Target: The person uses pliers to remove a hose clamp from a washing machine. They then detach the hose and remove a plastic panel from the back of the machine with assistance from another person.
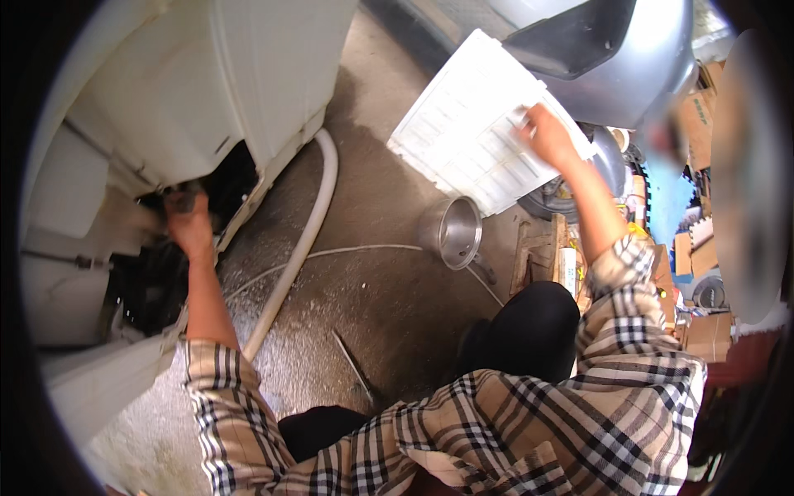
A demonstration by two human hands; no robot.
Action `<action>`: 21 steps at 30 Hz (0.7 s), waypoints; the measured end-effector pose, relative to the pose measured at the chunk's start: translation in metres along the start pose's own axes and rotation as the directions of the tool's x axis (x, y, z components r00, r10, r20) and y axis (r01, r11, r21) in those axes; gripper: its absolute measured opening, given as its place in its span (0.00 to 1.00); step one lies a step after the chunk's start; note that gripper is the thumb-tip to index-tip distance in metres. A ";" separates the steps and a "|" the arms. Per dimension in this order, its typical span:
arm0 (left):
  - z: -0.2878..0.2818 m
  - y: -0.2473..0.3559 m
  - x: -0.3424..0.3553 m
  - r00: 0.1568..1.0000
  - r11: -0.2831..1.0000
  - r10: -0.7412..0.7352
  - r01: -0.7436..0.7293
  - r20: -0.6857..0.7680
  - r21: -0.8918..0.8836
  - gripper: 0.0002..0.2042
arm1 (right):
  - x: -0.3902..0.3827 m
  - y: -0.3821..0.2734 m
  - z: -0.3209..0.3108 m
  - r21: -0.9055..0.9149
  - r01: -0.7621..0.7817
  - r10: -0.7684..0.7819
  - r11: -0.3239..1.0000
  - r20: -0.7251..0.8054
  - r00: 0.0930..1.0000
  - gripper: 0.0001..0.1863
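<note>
My left hand point(192, 221) reaches into the dark opening in the side of a large white appliance housing point(273, 74). Its fingers are closed around a small dark part that I cannot make out. On the right, my right hand point(547, 136) is over a white ribbed plastic panel point(455, 124) that leans at the back. Motion smears its fingertips, so whether they touch or grip the panel is unclear. In front of the panel a metal saucepan point(460, 236) rests tilted on the floor. From the appliance a pale drain hose point(318, 198) curves down toward me.
A thin grey hose point(364, 248) crosses the wet concrete floor point(372, 198). A slim metal rod point(351, 364) lies near my knees. Behind the panel stands a silver vehicle point(653, 50). Cardboard boxes point(710, 337) and clutter fill the right side, beside a small wooden stool point(542, 248).
</note>
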State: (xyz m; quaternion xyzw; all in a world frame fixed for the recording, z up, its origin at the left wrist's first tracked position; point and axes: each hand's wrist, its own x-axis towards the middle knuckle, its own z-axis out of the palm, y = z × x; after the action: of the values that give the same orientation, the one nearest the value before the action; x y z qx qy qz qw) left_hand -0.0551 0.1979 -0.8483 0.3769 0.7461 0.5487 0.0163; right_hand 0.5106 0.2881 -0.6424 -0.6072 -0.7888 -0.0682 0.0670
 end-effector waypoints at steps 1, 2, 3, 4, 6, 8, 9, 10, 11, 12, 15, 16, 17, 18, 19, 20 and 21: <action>0.000 -0.007 0.001 1.000 0.999 0.027 -0.027 0.008 0.026 0.20 | 0.019 -0.001 -0.010 -0.268 -0.105 0.081 0.958 -0.100 0.992 0.18; 0.000 0.000 -0.003 1.000 0.999 0.021 -0.021 0.016 0.030 0.20 | 0.034 0.011 -0.017 -0.260 -0.111 0.062 0.959 -0.191 0.980 0.21; 0.006 0.011 -0.005 1.000 1.000 0.017 -0.017 0.017 0.024 0.20 | 0.047 0.014 -0.018 -0.380 -0.080 -0.011 0.921 -0.230 0.973 0.20; 0.006 0.011 -0.002 1.000 0.998 0.000 -0.001 0.027 0.061 0.21 | 0.060 0.017 -0.011 -0.420 -0.090 -0.008 0.903 -0.226 0.974 0.19; 0.002 0.003 0.005 1.000 0.990 -0.007 0.006 0.010 0.140 0.22 | 0.077 0.016 0.006 -0.472 -0.073 0.001 0.878 -0.150 0.989 0.19; 0.000 0.007 0.007 0.999 0.981 -0.044 0.037 0.032 0.191 0.27 | 0.082 0.007 0.011 -0.465 -0.106 0.055 0.879 -0.122 0.991 0.21; -0.006 0.021 0.000 0.990 0.969 -0.114 0.091 0.088 0.229 0.33 | 0.079 0.005 0.014 -0.392 -0.123 0.071 0.912 -0.144 0.987 0.22; -0.010 0.020 -0.006 0.997 0.972 -0.047 0.030 0.066 0.231 0.35 | 0.079 0.001 0.015 -0.318 -0.128 0.077 0.939 -0.167 0.983 0.23; -0.015 0.018 -0.011 0.999 0.971 0.019 -0.029 0.041 0.237 0.37 | 0.078 -0.003 0.015 -0.241 -0.127 0.082 0.962 -0.188 0.979 0.23; -0.024 0.011 -0.021 0.995 0.969 0.067 -0.082 0.072 0.231 0.37 | 0.073 -0.014 0.015 -0.066 -0.138 0.131 0.988 -0.094 0.987 0.27; -0.048 0.023 -0.082 0.961 0.940 0.207 -0.247 0.182 0.236 0.34 | 0.048 0.000 0.027 -0.018 -0.046 0.045 0.999 -0.036 0.998 0.27; -0.061 0.032 -0.097 0.939 0.944 0.209 -0.266 0.273 0.194 0.32 | 0.044 0.008 0.027 -0.034 -0.015 0.014 0.999 -0.028 1.000 0.26; -0.070 0.025 -0.114 0.918 0.949 0.157 -0.242 0.364 0.202 0.31 | 0.033 -0.008 0.013 -0.042 -0.017 0.016 0.999 -0.030 0.999 0.25; -0.074 0.015 -0.130 0.914 0.957 0.090 -0.189 0.396 0.219 0.28 | 0.031 -0.004 0.001 -0.103 0.019 -0.027 0.994 -0.076 0.997 0.24; -0.082 0.022 -0.138 0.852 0.975 -0.058 -0.064 0.521 0.214 0.25 | 0.024 -0.001 -0.022 -0.135 0.060 -0.075 0.989 -0.111 0.991 0.21; -0.092 0.007 -0.153 0.874 0.960 -0.083 -0.058 0.479 0.272 0.19 | 0.019 -0.019 -0.037 -0.084 0.151 -0.160 0.985 -0.126 0.979 0.18; -0.101 -0.002 -0.165 0.845 0.953 -0.181 0.025 0.503 0.302 0.18 | 0.010 -0.039 -0.055 -0.047 0.227 -0.231 0.973 -0.135 0.964 0.15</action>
State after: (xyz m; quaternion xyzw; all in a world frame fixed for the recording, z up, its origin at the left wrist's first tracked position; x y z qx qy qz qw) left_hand 0.0170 0.0202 -0.8742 0.4696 0.8033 0.3104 0.1947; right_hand 0.4712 0.2775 -0.5871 -0.5067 -0.8458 -0.1300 0.1044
